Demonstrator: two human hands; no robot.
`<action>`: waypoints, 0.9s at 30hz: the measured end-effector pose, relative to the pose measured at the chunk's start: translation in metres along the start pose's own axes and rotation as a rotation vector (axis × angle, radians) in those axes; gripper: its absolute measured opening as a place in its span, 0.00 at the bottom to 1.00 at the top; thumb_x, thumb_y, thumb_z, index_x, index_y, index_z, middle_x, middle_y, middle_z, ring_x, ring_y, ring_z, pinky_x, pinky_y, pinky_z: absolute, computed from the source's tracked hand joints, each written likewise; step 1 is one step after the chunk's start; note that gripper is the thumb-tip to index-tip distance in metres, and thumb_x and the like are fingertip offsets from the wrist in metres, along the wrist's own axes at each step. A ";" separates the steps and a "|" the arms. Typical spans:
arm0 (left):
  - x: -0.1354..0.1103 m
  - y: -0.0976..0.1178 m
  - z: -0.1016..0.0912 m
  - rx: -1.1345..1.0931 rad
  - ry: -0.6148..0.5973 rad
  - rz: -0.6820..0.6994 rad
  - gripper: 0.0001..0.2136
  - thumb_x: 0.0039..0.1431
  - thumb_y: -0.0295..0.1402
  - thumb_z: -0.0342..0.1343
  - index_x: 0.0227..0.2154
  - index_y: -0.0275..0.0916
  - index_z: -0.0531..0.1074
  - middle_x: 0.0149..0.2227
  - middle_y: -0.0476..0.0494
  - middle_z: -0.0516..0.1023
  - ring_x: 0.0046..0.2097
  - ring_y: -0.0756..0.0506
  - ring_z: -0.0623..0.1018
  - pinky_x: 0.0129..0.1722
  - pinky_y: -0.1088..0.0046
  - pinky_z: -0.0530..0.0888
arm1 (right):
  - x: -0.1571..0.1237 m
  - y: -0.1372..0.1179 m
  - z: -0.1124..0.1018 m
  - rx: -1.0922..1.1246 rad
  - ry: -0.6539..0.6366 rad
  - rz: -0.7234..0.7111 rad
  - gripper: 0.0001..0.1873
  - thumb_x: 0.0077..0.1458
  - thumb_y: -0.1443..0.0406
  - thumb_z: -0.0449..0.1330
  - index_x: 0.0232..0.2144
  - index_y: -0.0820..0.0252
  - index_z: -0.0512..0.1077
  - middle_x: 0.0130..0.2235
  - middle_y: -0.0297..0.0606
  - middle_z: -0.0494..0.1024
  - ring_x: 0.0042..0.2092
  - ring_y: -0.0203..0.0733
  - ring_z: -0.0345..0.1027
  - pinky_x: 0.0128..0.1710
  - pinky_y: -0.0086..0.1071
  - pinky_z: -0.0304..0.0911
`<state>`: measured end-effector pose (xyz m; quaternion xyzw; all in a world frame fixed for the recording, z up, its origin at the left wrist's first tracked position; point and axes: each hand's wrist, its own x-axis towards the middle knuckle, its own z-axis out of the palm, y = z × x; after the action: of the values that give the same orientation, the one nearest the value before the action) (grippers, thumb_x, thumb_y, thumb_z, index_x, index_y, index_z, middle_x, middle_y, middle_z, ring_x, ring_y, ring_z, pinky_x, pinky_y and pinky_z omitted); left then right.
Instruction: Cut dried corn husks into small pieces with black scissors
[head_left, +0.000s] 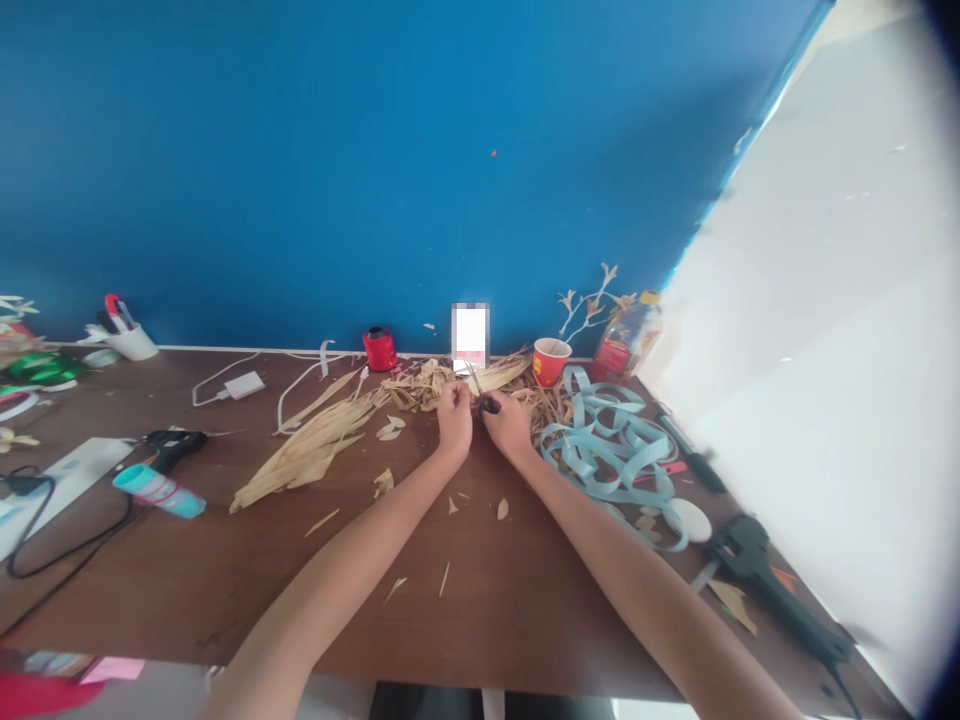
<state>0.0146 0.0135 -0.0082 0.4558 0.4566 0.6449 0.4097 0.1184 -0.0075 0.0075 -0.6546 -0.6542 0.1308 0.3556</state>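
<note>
My right hand [508, 418] is closed around the dark handles of a pair of scissors [475, 380], whose thin blades point up and away toward the wall. Just to its left, my left hand [454, 412] is pinched closed beside the blades; whatever lies between its fingertips is too small to make out. Behind and around both hands spreads a heap of dried corn husk scraps [420, 386]. A longer bundle of pale husks [315, 446] lies to the left. Small cut petal-like pieces [502, 509] are scattered on the brown table [360, 610] between my forearms.
A lit phone [471, 335] leans on the blue wall, with a red spool [380, 349] left of it. A red paper cup [551, 361] holds a husk-flower stem. Blue ribbon [615, 440] and a glue gun [780, 585] lie right; another glue gun [174, 449] and a power strip [75, 480] left.
</note>
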 end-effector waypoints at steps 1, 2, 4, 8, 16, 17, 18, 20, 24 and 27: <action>0.000 0.001 0.001 -0.023 0.003 -0.011 0.03 0.58 0.33 0.51 0.34 0.39 0.65 0.28 0.50 0.67 0.29 0.50 0.69 0.30 0.75 0.67 | 0.000 0.001 0.000 0.018 0.018 0.013 0.14 0.49 0.66 0.54 0.37 0.54 0.76 0.35 0.35 0.80 0.38 0.42 0.72 0.37 0.28 0.60; -0.001 0.003 0.001 -0.044 0.006 -0.021 0.04 0.58 0.32 0.51 0.34 0.39 0.64 0.28 0.50 0.68 0.29 0.50 0.70 0.31 0.75 0.68 | 0.000 0.001 0.000 0.038 0.038 0.025 0.15 0.49 0.66 0.54 0.38 0.54 0.76 0.35 0.36 0.80 0.38 0.42 0.72 0.37 0.28 0.60; -0.002 0.006 0.002 -0.075 0.009 -0.045 0.05 0.57 0.32 0.52 0.35 0.39 0.63 0.29 0.49 0.70 0.31 0.49 0.73 0.32 0.74 0.69 | 0.001 0.002 0.001 0.077 0.080 0.050 0.15 0.49 0.66 0.55 0.39 0.55 0.76 0.35 0.37 0.80 0.38 0.43 0.72 0.38 0.29 0.61; -0.004 0.009 0.003 -0.129 0.004 -0.103 0.08 0.55 0.30 0.53 0.37 0.40 0.61 0.29 0.49 0.73 0.31 0.48 0.75 0.34 0.72 0.71 | 0.001 0.003 0.001 0.185 0.162 0.046 0.15 0.50 0.64 0.55 0.41 0.56 0.74 0.34 0.37 0.80 0.37 0.43 0.72 0.39 0.30 0.62; -0.004 0.004 0.003 -0.043 -0.008 -0.068 0.07 0.54 0.27 0.52 0.36 0.40 0.62 0.26 0.52 0.71 0.29 0.50 0.73 0.34 0.73 0.69 | 0.000 0.005 0.003 0.293 0.150 -0.053 0.16 0.50 0.63 0.56 0.43 0.56 0.73 0.34 0.35 0.80 0.36 0.42 0.72 0.39 0.31 0.64; -0.004 0.003 0.003 -0.033 -0.021 -0.064 0.07 0.54 0.27 0.51 0.36 0.40 0.62 0.26 0.52 0.71 0.29 0.50 0.73 0.34 0.72 0.69 | 0.000 0.006 0.003 0.289 0.156 -0.054 0.17 0.50 0.63 0.56 0.44 0.56 0.73 0.35 0.35 0.80 0.37 0.42 0.72 0.40 0.32 0.64; -0.004 0.001 0.003 -0.022 -0.036 -0.059 0.07 0.54 0.27 0.51 0.36 0.41 0.62 0.26 0.52 0.71 0.29 0.49 0.73 0.34 0.72 0.69 | 0.001 0.007 0.003 0.291 0.165 -0.055 0.18 0.50 0.64 0.55 0.44 0.56 0.73 0.36 0.35 0.80 0.37 0.42 0.72 0.41 0.32 0.64; -0.003 -0.001 0.003 0.021 -0.056 -0.045 0.07 0.54 0.27 0.52 0.36 0.40 0.63 0.26 0.51 0.71 0.29 0.49 0.72 0.34 0.72 0.68 | 0.001 0.008 0.004 0.318 0.203 -0.059 0.18 0.50 0.65 0.55 0.45 0.57 0.73 0.37 0.36 0.80 0.38 0.43 0.73 0.42 0.32 0.64; -0.001 -0.003 0.003 0.159 -0.053 0.016 0.04 0.52 0.27 0.53 0.32 0.39 0.66 0.27 0.50 0.70 0.32 0.49 0.72 0.37 0.72 0.67 | 0.001 0.008 0.003 0.398 0.295 -0.040 0.19 0.48 0.66 0.55 0.45 0.59 0.73 0.38 0.38 0.80 0.38 0.42 0.73 0.44 0.32 0.65; -0.003 0.002 0.004 0.231 -0.087 0.028 0.03 0.53 0.29 0.54 0.30 0.39 0.67 0.28 0.50 0.70 0.32 0.49 0.71 0.36 0.72 0.66 | 0.001 0.008 0.002 0.427 0.324 -0.010 0.19 0.48 0.66 0.55 0.45 0.60 0.72 0.38 0.39 0.80 0.38 0.41 0.72 0.43 0.32 0.65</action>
<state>0.0185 0.0110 -0.0064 0.5340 0.5031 0.5732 0.3648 0.1237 -0.0050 0.0015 -0.5739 -0.5497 0.1573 0.5863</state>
